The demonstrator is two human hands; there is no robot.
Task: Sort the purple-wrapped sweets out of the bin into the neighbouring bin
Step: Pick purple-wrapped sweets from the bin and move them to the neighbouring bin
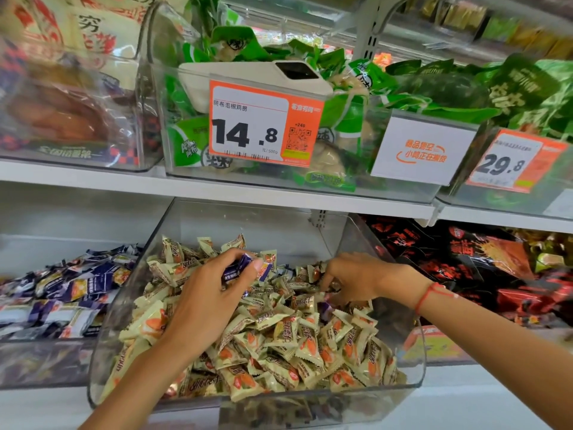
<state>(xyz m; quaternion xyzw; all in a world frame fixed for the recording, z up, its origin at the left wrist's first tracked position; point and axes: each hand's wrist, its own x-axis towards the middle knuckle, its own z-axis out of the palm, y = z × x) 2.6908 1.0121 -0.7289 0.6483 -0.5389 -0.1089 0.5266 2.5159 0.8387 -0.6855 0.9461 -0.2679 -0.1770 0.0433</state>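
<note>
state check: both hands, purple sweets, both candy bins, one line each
left hand: over the cream pile, gripping purple-wrapped sweets
right hand: fingers curled down into the pile, what they pinch is hidden
middle bin: clear, open top, full of cream-wrapped sweets, a purple sweet remains among them
neighbouring bin: to the left, filled with purple-wrapped sweets
</note>
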